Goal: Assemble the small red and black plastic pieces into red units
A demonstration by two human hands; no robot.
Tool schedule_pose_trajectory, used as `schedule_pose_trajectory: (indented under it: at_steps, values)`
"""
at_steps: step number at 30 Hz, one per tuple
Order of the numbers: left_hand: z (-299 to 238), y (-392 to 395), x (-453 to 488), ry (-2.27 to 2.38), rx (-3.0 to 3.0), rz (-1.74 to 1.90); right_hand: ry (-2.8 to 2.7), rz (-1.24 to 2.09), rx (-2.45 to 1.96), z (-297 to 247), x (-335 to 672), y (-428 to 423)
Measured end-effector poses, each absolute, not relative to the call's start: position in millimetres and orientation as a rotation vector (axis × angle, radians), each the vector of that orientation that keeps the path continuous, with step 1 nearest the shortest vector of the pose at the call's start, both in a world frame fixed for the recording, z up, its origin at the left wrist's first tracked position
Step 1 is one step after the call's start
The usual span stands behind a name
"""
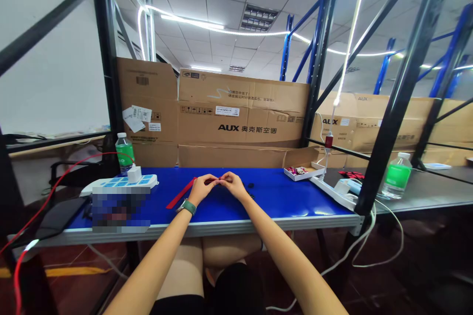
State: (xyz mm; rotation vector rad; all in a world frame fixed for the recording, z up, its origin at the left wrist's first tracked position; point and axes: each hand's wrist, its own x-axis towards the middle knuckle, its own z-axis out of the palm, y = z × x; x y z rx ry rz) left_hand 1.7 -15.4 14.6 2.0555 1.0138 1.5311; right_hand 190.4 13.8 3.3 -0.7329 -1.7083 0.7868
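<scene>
Red strip (181,194) partly hidden by left hand (203,190); black bits (251,185) too small to identify; dark object (120,209) blurred.

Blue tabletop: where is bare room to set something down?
Widest free patch: between small black pieces and the right power strip, in front of the open box. Narrower: between the red ribbon and left power strip. Crowded: left end, with bottle and plug.

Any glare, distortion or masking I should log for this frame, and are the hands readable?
Head view: the light strip is blown out; glare spots the table near its right front edge; the right post leans, likely wide-angle distortion; a pixelated patch masks the table's left; left hand and right hand readable, detail between fingertips too small.
</scene>
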Motion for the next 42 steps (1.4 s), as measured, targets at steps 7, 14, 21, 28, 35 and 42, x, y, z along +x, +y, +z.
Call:
schedule_pose_trajectory:
  at_steps: [7, 14, 21, 28, 35, 42]
  values:
    - [8, -6, 2, 0.985, 2.026, 1.458, -1.578, 0.849, -0.770, 0, 191, 20]
    - [11, -14, 2, 1.051, 2.130, 1.467, -1.592, 1.049, -0.700, 7, 186, 6]
    - [13, -15, 4, 1.097, 2.338, 1.443, -1.543, 1.207, -0.608, 12, 182, -4]
    - [12, -13, 4, 1.008, 2.214, 1.492, -1.407, 1.254, -0.677, 14, 189, -3]
    - [12, -17, 7, 0.967, 2.039, 1.456, -1.358, 1.249, -0.702, 10, 189, 3]
    - [11, -13, 1, 1.146, 2.046, 1.553, -1.499, 1.100, -0.733, 4, 187, 9]
